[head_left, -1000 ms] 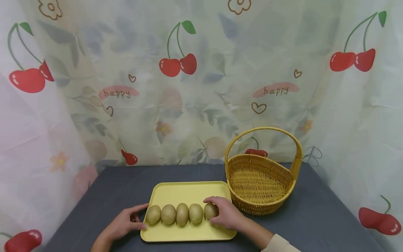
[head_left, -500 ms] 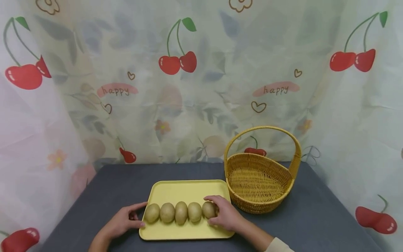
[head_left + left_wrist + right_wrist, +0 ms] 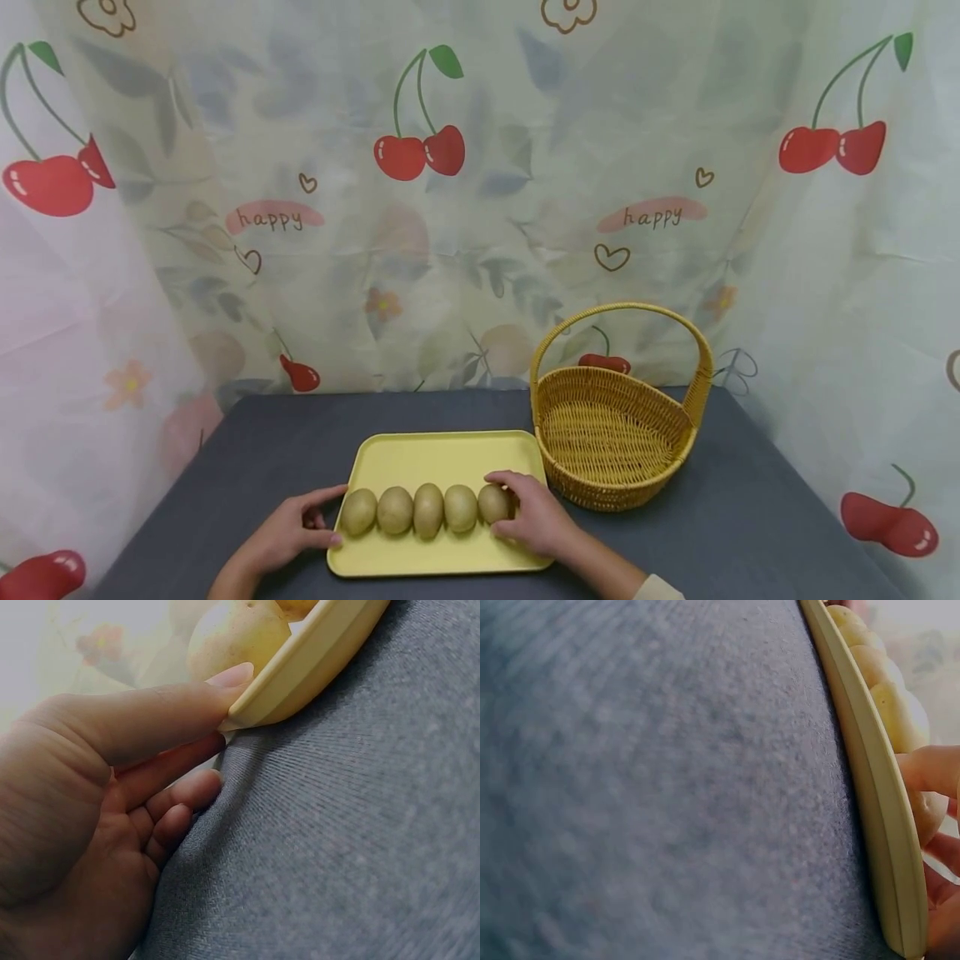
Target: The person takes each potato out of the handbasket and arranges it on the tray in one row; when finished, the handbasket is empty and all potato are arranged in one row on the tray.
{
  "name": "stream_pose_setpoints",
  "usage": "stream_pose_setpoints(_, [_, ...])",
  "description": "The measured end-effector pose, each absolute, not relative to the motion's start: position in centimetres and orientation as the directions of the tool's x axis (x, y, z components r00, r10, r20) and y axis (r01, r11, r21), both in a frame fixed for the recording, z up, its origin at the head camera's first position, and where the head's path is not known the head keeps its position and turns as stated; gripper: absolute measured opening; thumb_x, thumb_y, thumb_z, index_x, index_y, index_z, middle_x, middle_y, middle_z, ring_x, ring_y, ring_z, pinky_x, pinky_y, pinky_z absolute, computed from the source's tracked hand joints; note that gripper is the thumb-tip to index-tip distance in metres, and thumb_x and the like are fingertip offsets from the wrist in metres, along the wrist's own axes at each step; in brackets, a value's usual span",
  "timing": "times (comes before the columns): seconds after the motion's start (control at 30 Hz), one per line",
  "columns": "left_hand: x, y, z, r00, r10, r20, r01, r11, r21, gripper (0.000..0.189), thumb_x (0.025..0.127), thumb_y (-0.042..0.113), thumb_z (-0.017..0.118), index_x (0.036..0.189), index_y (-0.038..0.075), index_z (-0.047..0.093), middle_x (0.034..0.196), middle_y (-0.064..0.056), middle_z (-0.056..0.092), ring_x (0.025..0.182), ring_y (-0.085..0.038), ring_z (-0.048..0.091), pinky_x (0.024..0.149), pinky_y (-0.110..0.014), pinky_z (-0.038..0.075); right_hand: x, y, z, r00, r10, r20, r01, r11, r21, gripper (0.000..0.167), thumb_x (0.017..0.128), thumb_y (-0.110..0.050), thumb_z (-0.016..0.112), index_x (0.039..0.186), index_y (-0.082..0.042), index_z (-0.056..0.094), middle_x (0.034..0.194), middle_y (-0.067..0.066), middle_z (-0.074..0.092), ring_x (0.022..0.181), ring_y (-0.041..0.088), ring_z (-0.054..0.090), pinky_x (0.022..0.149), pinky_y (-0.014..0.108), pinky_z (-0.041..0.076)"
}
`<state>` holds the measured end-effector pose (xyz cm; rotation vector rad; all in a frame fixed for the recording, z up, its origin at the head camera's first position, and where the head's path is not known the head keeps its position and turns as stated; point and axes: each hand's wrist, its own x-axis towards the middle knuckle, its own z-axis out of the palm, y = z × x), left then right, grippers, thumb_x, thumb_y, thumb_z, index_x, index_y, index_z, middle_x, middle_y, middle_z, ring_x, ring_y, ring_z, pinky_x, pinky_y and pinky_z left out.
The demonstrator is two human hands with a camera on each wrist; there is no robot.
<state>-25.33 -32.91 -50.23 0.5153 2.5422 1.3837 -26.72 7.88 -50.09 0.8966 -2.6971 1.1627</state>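
Note:
Several potatoes (image 3: 428,511) lie side by side in a row on a yellow rectangular tray (image 3: 450,454). At the row's right end my right hand (image 3: 536,517) holds the last potato (image 3: 492,503), its thumb on the near side and fingers on the far side. The right wrist view shows that potato (image 3: 925,814) partly behind the tray wall and fingers. My left hand (image 3: 283,530) grips the tray's left edge. In the left wrist view its thumb (image 3: 172,712) lies on the tray rim (image 3: 300,667) beside a potato (image 3: 236,637), other fingers lower down.
A wicker basket (image 3: 617,496) with a tall arched handle stands just right of the tray, close to its far right corner. A dark grey cloth (image 3: 300,442) covers the table. Patterned curtains (image 3: 480,317) enclose the back and both sides.
The whole scene has drifted slightly left in the head view. Both hands, the tray, the potatoes and the basket keep their places relative to one another.

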Motion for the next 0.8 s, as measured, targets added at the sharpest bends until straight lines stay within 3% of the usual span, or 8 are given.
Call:
stream_pose_setpoints(0.37, [-25.3,-32.4,-50.4,-0.920,0.392,-0.016,0.197,0.496,0.846,0.071,0.084,0.020,0.077,0.141,-0.007,0.045,0.077,-0.004,0.059,0.065,-0.013,0.053,0.058,-0.027,0.042,-24.7,10.2,-49.2,-0.815,-0.482,0.321,-0.557,0.502,-0.662,0.067,0.072,-0.013,0.082,0.133,-0.005,0.055,0.132,0.010,0.052,0.113,0.034,0.055,0.086,0.043,0.048])
stream_pose_setpoints(0.6, [-25.2,-32.6,-50.2,-0.913,0.408,0.006,0.210,0.458,0.864,0.072,0.085,0.018,0.077,0.142,-0.009,0.043,0.079,-0.005,0.060,0.067,-0.013,0.054,0.059,-0.028,0.044,-22.8,13.9,-47.6,-0.822,-0.501,0.270,-0.517,0.457,-0.724,0.063,0.079,-0.013,0.081,0.136,-0.014,0.054,0.130,0.010,0.053,0.110,0.035,0.054,0.077,0.036,0.051])
stream_pose_setpoints(0.67, [-25.0,-32.8,-50.1,-0.915,0.403,0.015,0.214,0.453,0.866,0.072,0.085,0.017,0.077,0.141,-0.010,0.042,0.086,-0.010,0.062,0.071,-0.014,0.056,0.062,-0.028,0.045,-22.1,15.1,-47.1,-0.825,-0.499,0.264,-0.505,0.442,-0.741,0.061,0.080,-0.013,0.080,0.135,-0.014,0.054,0.129,0.010,0.054,0.108,0.033,0.056,0.075,0.035,0.051])
stream_pose_setpoints(0.8, [-24.4,-33.3,-49.7,-0.936,0.350,0.030,0.210,0.490,0.846,0.072,0.084,0.019,0.077,0.142,-0.008,0.044,0.120,-0.025,0.059,0.093,-0.020,0.060,0.073,-0.029,0.048,-20.9,17.6,-46.4,-0.835,-0.441,0.329,-0.519,0.432,-0.738,0.051,0.083,-0.017,0.079,0.129,-0.010,0.059,0.123,0.008,0.059,0.102,0.018,0.060,0.073,0.034,0.052])
